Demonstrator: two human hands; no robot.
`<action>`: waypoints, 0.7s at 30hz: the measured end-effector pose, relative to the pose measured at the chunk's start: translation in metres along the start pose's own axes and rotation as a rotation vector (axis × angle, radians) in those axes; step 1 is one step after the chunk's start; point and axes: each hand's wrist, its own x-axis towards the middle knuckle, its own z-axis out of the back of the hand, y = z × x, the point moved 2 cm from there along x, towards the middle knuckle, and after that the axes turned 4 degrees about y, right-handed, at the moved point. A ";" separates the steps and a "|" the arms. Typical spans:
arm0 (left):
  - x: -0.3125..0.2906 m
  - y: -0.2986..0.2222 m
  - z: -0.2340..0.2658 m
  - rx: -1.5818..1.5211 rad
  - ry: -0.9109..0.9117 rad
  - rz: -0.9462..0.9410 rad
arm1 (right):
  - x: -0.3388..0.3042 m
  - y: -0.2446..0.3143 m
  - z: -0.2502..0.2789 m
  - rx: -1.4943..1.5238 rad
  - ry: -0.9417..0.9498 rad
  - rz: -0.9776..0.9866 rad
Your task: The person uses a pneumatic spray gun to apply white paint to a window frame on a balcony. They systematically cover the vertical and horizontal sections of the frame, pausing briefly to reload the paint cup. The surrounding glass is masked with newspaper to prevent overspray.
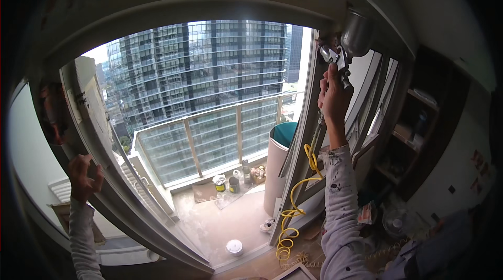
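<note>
While your right hand (334, 96) grips the spray gun (346, 44) high against the right frame (306, 123), your left hand (84, 178) curls on the left frame (99, 138); spraying looks underway, so next calls for a steady downward pass

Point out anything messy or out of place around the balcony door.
A single shoe lies on the balcony floor by the door frame, and the yellow hose trails in loose coils across the threshold. Paint cans stand out on the floor.

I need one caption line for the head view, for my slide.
Right hand raises a spray gun with yellow coiled hose at a balcony door frame; left hand grips the opposite frame.
</note>
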 end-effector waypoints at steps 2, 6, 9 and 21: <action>0.001 0.002 -0.003 -0.005 -0.002 0.006 | 0.021 -0.011 0.008 0.014 -0.069 -0.052; 0.003 0.001 -0.007 0.023 -0.033 -0.019 | 0.042 -0.022 0.020 0.068 -0.151 -0.006; 0.003 0.004 -0.006 0.036 -0.036 -0.035 | 0.043 -0.027 0.016 -0.061 -0.142 0.055; 0.014 -0.018 0.006 0.062 -0.113 -0.097 | -0.100 0.012 -0.076 0.078 0.129 0.026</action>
